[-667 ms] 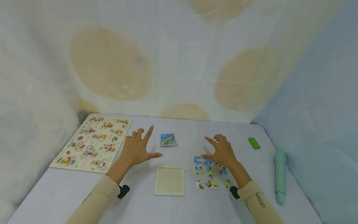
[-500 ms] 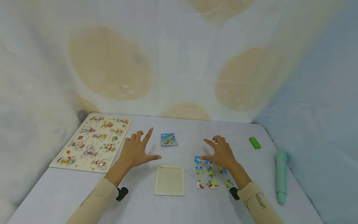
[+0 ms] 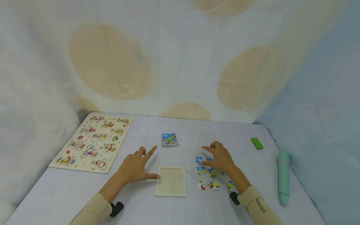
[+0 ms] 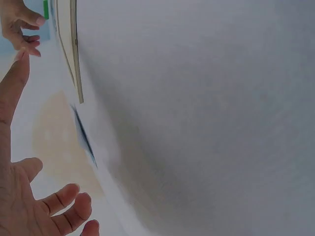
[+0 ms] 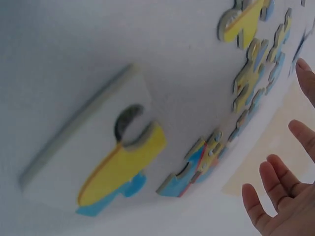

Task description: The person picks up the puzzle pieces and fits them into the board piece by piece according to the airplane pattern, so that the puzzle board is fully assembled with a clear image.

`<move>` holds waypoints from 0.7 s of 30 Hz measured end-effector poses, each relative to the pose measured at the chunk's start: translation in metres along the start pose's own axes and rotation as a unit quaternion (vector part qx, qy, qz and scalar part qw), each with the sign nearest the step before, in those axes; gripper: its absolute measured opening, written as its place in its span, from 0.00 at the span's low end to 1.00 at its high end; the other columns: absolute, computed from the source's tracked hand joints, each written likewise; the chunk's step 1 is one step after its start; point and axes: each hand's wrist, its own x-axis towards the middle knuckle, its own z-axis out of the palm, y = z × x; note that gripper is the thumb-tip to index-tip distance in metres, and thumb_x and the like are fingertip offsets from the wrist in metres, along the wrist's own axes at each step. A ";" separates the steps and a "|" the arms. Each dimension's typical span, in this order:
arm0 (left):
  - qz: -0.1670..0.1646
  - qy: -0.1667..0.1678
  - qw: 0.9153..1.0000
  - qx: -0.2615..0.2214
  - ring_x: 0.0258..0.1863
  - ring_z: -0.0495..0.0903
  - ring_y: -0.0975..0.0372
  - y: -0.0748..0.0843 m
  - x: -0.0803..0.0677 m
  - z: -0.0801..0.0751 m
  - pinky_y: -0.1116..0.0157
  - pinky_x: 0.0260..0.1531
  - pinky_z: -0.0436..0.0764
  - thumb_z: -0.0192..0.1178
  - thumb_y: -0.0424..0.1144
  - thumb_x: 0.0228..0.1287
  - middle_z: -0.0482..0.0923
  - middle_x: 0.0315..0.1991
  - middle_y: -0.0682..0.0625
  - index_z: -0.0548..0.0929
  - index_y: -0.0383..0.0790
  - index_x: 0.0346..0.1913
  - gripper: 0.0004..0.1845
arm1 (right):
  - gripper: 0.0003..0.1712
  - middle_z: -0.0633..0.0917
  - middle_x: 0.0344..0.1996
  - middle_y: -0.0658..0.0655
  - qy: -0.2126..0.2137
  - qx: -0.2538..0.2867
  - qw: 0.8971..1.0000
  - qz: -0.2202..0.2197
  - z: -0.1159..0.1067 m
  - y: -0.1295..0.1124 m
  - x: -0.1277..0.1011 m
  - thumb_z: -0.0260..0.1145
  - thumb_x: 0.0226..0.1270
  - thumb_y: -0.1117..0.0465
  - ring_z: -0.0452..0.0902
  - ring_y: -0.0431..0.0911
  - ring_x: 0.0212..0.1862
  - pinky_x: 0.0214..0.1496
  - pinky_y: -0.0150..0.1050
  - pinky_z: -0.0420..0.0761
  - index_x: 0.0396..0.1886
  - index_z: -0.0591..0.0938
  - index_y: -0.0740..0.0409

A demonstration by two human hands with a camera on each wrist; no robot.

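Observation:
My left hand (image 3: 134, 165) hovers at the left side of a small pale wooden puzzle tray (image 3: 184, 182), thumb and index finger spread apart and holding nothing. Over the far part of a group of loose jigsaw pieces (image 3: 201, 185) is my right hand (image 3: 220, 157), also holding nothing, its thumb and index finger apart. The pieces are blue, yellow, white and red, and the hand hides some of them. In the right wrist view one corner piece (image 5: 120, 167) lies flat, close to the camera. Behind the tray sits a small square picture of a yellow plane (image 3: 169, 139).
A large board with figure pictures (image 3: 91, 143) lies at the back left. At the right are a green block (image 3: 257, 143) and a mint-green cylinder (image 3: 283, 178). Cloth walls (image 3: 180, 62) enclose the table (image 3: 146, 212) at the back and sides.
My left hand has come down and nearer to me, its thumb now by the tray's left edge. My right hand has lowered slightly. Both remain without anything in them.

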 end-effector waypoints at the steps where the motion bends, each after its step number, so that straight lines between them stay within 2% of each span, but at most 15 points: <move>1: 0.002 -0.009 1.000 -0.008 0.26 0.65 0.63 0.001 -0.002 0.001 0.64 0.24 0.64 0.48 0.85 0.29 0.63 0.41 0.50 0.45 0.63 0.72 0.61 | 0.41 0.71 0.41 0.55 -0.002 0.000 1.000 -0.002 0.001 0.000 0.000 0.71 0.41 0.34 0.64 0.47 0.39 0.36 0.39 0.65 0.56 0.78 0.45; 8: 0.015 -0.070 0.995 -0.072 0.19 0.62 0.65 0.007 -0.014 0.006 0.67 0.17 0.63 0.50 0.84 0.25 0.60 0.39 0.53 0.51 0.61 0.71 0.63 | 0.39 0.70 0.38 0.53 -0.015 0.014 1.000 0.001 0.004 -0.003 -0.003 0.71 0.41 0.35 0.63 0.45 0.38 0.36 0.38 0.65 0.55 0.79 0.46; 11: 0.023 -0.085 0.992 -0.096 0.18 0.61 0.65 0.010 -0.017 0.009 0.68 0.16 0.64 0.53 0.83 0.23 0.58 0.38 0.53 0.52 0.62 0.71 0.63 | 0.38 0.70 0.38 0.53 -0.020 0.017 1.000 0.005 0.006 -0.005 -0.003 0.71 0.42 0.36 0.63 0.45 0.38 0.37 0.39 0.65 0.55 0.80 0.46; 16: 0.033 -0.098 0.988 -0.116 0.19 0.60 0.65 0.010 -0.020 0.013 0.68 0.16 0.64 0.56 0.82 0.22 0.56 0.38 0.54 0.52 0.64 0.71 0.63 | 0.37 0.70 0.39 0.53 -0.031 0.026 0.999 0.012 0.009 -0.007 -0.003 0.72 0.43 0.38 0.63 0.45 0.38 0.38 0.40 0.65 0.54 0.80 0.48; 21: 0.039 -0.093 0.988 -0.115 0.20 0.60 0.65 0.010 -0.022 0.016 0.69 0.16 0.63 0.57 0.81 0.21 0.56 0.37 0.54 0.53 0.64 0.70 0.63 | 0.35 0.71 0.39 0.52 -0.036 0.033 0.999 0.012 0.010 -0.008 -0.003 0.72 0.45 0.40 0.63 0.45 0.38 0.38 0.40 0.66 0.53 0.80 0.49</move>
